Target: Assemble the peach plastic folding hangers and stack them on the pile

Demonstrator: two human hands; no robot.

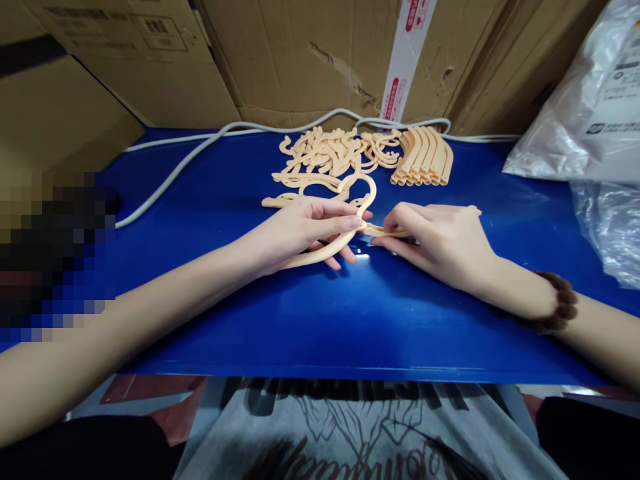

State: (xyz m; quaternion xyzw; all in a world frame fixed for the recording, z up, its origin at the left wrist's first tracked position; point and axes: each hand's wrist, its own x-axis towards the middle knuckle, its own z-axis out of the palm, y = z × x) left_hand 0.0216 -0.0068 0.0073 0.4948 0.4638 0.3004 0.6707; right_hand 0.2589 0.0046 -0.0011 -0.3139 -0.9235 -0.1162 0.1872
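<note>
Left hand (315, 230), centre frame: fingers pinch cream hooked piece (371, 191). Right hand (443, 247), right of centre: fingers pinch cream narrow piece (384, 231), end against the hooked one. Loose parts (325, 153) piled on blue bench (300, 320), upper centre.

Looks like a workshop or packing corner to me, can't tell which tbh. Big brown cardboard boxes (280, 67) line the back of a shiny blue table (280, 327), one with white, red-printed tape (400, 73). There's a clear plastic bag with printed labels (565, 120), plus a jumbled heap of curvy cream plastic parts (325, 150) and a neat stack of bent cream pieces (425, 157).
</note>
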